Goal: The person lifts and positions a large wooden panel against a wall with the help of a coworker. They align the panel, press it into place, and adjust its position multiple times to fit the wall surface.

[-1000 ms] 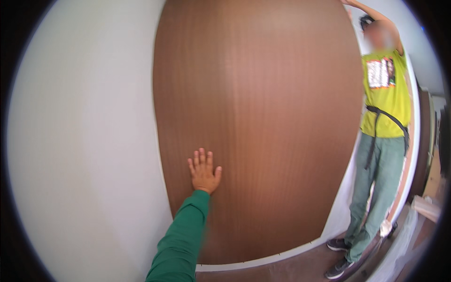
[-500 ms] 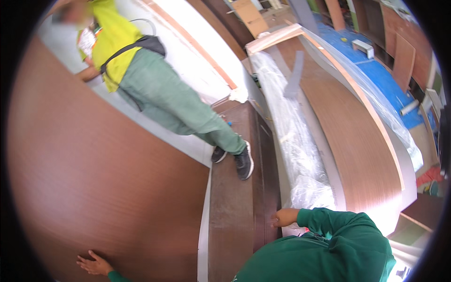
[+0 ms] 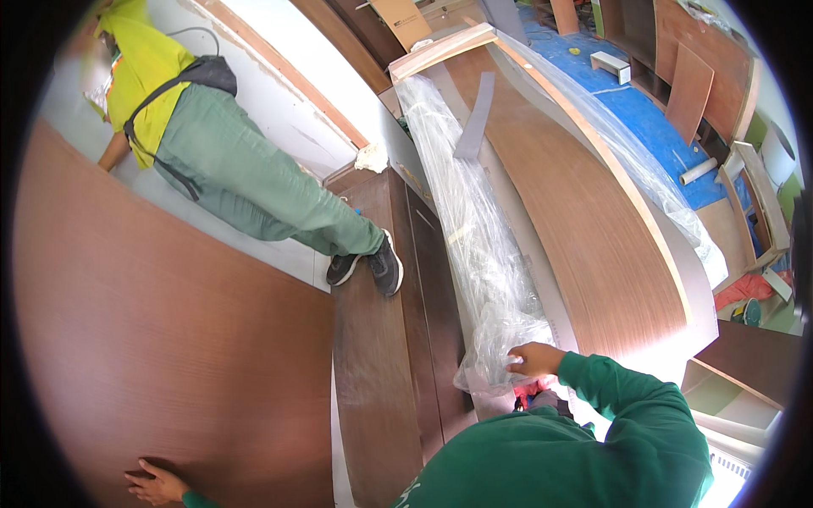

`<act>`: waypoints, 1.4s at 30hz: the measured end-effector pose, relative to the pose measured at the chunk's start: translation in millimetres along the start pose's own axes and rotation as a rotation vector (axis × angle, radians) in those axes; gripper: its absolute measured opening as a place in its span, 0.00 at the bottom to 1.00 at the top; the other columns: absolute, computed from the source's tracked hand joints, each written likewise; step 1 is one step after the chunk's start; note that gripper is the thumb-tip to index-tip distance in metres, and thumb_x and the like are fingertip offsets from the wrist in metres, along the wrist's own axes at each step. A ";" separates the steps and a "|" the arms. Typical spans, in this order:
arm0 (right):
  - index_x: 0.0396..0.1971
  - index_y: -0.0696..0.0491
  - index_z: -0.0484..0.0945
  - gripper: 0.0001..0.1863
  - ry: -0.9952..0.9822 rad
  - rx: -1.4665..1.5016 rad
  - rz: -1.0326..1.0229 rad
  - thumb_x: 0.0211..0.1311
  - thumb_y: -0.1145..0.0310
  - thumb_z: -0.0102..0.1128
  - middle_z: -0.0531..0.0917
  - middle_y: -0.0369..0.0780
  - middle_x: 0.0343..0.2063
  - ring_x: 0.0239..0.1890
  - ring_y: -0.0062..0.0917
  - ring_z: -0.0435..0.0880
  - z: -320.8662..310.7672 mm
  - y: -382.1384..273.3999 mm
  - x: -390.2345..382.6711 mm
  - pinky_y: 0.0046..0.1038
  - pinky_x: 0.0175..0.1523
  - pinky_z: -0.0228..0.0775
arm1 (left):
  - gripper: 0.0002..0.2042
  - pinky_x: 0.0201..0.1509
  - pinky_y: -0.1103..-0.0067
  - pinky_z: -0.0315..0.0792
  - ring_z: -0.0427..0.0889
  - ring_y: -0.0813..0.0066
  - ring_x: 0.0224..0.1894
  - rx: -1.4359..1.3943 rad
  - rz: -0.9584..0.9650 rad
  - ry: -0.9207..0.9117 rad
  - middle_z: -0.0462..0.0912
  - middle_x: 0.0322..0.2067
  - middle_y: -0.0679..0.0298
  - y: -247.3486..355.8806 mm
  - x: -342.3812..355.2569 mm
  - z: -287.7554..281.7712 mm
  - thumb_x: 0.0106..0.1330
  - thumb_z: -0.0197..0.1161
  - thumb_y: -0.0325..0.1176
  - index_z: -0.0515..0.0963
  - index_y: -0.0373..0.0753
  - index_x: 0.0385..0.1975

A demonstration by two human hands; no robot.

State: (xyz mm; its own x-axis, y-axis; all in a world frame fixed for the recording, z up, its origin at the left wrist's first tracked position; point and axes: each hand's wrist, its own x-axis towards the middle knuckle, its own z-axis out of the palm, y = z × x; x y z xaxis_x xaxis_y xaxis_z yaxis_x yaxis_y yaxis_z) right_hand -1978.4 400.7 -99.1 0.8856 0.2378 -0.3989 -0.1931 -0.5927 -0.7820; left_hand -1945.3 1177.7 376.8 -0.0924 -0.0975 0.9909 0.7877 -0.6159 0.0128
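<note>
My left hand (image 3: 157, 484) lies spread against the face of a large dark brown wood panel (image 3: 178, 313) at the left. Over the near end of crumpled clear plastic wrap (image 3: 500, 284) hangs my right hand (image 3: 535, 360), its fingers loosely bent and apart, with nothing visible in them. Whether it touches the plastic I cannot tell. Between the two hands runs a long brown wooden bench or ledge (image 3: 373, 381). A person in a yellow top and green trousers (image 3: 246, 161) stands on its far end, one arm reaching to the panel's far edge.
Right of the plastic lies a long brown board (image 3: 584, 220) beside a pale wooden strip (image 3: 614, 169). Farther right, blue sheeting (image 3: 584, 80) covers floor, with a small white stool-like piece (image 3: 611, 66), a roll (image 3: 699, 172) and wooden cabinet parts (image 3: 703, 68).
My right hand has moved from the bench's side to over the plastic wrap. My left hand stays flat on the panel. The view has shifted right; the other person remains on the bench.
</note>
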 end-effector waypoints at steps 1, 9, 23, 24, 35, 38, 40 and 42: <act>0.59 0.58 0.79 0.31 0.037 0.025 -0.014 0.69 0.47 0.59 0.85 0.54 0.51 0.54 0.49 0.84 0.4 2.7 -8.2 0.43 0.60 0.74 | 0.38 0.73 0.45 0.56 0.60 0.45 0.76 -0.062 0.031 0.018 0.60 0.75 0.49 2.9 -1.8 4.6 0.72 0.46 0.71 0.64 0.53 0.75; 0.43 0.58 0.85 0.14 0.364 0.070 -0.015 0.65 0.73 0.51 0.86 0.55 0.36 0.41 0.51 0.86 31.7 -4.9 -129.6 0.42 0.48 0.78 | 0.33 0.69 0.46 0.59 0.65 0.40 0.72 -0.380 0.136 0.110 0.70 0.70 0.48 56.7 -21.4 -19.4 0.73 0.55 0.62 0.75 0.43 0.67; 0.25 0.58 0.78 0.14 0.340 0.403 0.285 0.70 0.67 0.67 0.78 0.35 0.18 0.19 0.18 0.76 19.4 8.2 -219.6 0.25 0.26 0.71 | 0.26 0.77 0.45 0.46 0.53 0.40 0.77 -0.785 -0.052 -0.062 0.66 0.73 0.50 92.5 -47.6 -102.6 0.74 0.61 0.45 0.75 0.37 0.66; 0.27 0.58 0.79 0.12 0.322 0.466 0.264 0.70 0.68 0.67 0.80 0.35 0.20 0.20 0.19 0.78 18.1 17.8 -225.2 0.25 0.27 0.72 | 0.26 0.77 0.45 0.46 0.52 0.40 0.77 -0.827 -0.066 -0.113 0.65 0.73 0.50 99.4 -57.8 -118.9 0.74 0.61 0.44 0.74 0.37 0.66; 0.58 0.56 0.78 0.17 -0.159 0.479 -0.127 0.75 0.66 0.56 0.86 0.40 0.46 0.48 0.26 0.85 22.6 80.5 -296.6 0.30 0.55 0.76 | 0.16 0.75 0.56 0.56 0.69 0.47 0.69 -1.331 0.236 -0.940 0.77 0.63 0.48 183.9 -226.8 -406.3 0.74 0.61 0.40 0.83 0.39 0.53; 0.57 0.56 0.79 0.18 -0.127 0.378 -0.163 0.76 0.61 0.57 0.86 0.40 0.47 0.48 0.26 0.84 2.5 98.0 -298.8 0.31 0.55 0.75 | 0.12 0.70 0.59 0.64 0.76 0.48 0.64 -1.224 -0.009 -0.830 0.83 0.55 0.50 150.3 -194.5 -383.6 0.74 0.60 0.38 0.86 0.38 0.45; 0.57 0.56 0.80 0.19 -0.085 0.314 -0.185 0.76 0.58 0.57 0.86 0.40 0.47 0.48 0.26 0.83 -13.3 103.3 -296.0 0.31 0.55 0.75 | 0.11 0.59 0.60 0.74 0.83 0.49 0.53 -1.193 -0.152 -0.619 0.87 0.45 0.50 125.5 -143.7 -343.5 0.74 0.59 0.35 0.86 0.36 0.37; 0.56 0.56 0.81 0.21 -0.053 0.273 -0.199 0.76 0.55 0.58 0.86 0.40 0.47 0.48 0.26 0.82 -29.4 104.3 -294.7 0.32 0.55 0.74 | 0.19 0.42 0.70 0.75 0.77 0.70 0.31 -1.164 -0.526 -0.513 0.82 0.28 0.59 87.4 -78.7 -306.2 0.69 0.72 0.40 0.74 0.36 0.21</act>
State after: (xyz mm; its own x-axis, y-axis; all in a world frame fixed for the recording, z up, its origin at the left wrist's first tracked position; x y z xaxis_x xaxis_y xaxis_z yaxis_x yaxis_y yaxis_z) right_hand -2247.2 246.2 -49.1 0.8957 0.3716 -0.2443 -0.1312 -0.3041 -0.9436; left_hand -2055.6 892.1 259.0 0.2158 0.4888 0.8453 -0.2529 -0.8082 0.5319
